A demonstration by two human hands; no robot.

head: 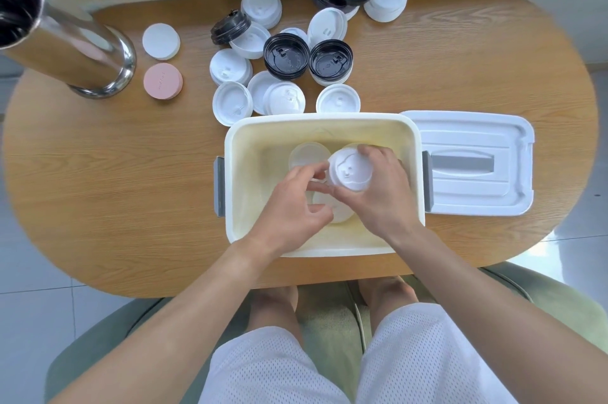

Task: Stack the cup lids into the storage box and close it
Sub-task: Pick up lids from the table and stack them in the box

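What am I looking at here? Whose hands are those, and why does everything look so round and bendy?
There is no machine here, just a person sitting at a wooden table. A camera on their head looks down, and its wide lens bends the edges. In front of them is an open storage box with a few white lids already inside. The right hand grips a white cup lid over the box, and the left hand pinches its edge with the fingers. The box lid lies beside the box. Behind it are scattered white and black cup lids, a pink disc and a shiny metal tube.
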